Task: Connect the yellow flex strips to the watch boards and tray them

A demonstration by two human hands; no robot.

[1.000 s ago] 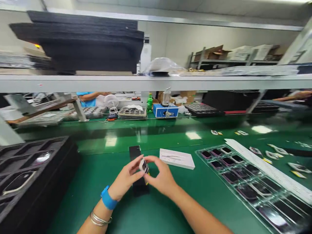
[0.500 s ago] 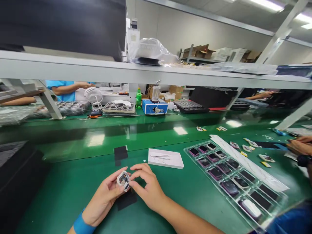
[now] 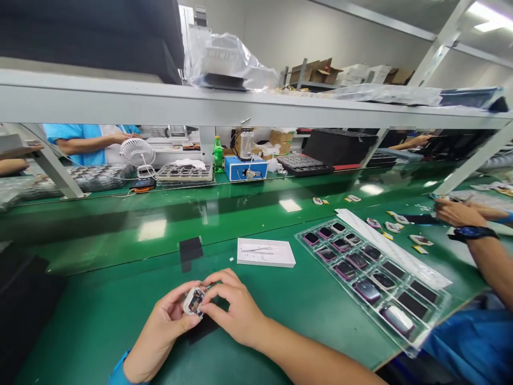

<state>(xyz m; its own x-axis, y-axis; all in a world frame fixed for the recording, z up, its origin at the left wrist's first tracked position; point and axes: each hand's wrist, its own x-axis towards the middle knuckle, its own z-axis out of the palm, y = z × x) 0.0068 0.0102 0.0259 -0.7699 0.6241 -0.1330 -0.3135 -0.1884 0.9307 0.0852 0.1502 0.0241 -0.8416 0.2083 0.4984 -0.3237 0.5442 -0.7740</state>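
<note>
A long grey shelf (image 3: 120, 99) runs across the workroom above a glossy green workbench, with a stack of black foam trays (image 3: 88, 37) and a plastic-wrapped bundle (image 3: 226, 61) on top. Beyond it, on the far bench, stand a small white fan (image 3: 137, 152), a green bottle (image 3: 218, 155) and a blue box unit (image 3: 239, 168). In the head view, the person's left hand (image 3: 160, 334) and right hand (image 3: 236, 307) sit close together low in the frame, clamped from opposite sides on a small white-rimmed electronic module (image 3: 193, 301), held above the green mat (image 3: 100, 326) with its dark circuitry facing up. A black pad (image 3: 204, 329) lies partly under the hands, and another black pad (image 3: 191, 249) lies beyond them, just beside a white card (image 3: 266, 252). To the right is a clear plastic tray (image 3: 339, 284) of dark, glossy parts. At the right edge, a co-worker's hand (image 3: 459, 214) works apart from them.
</note>
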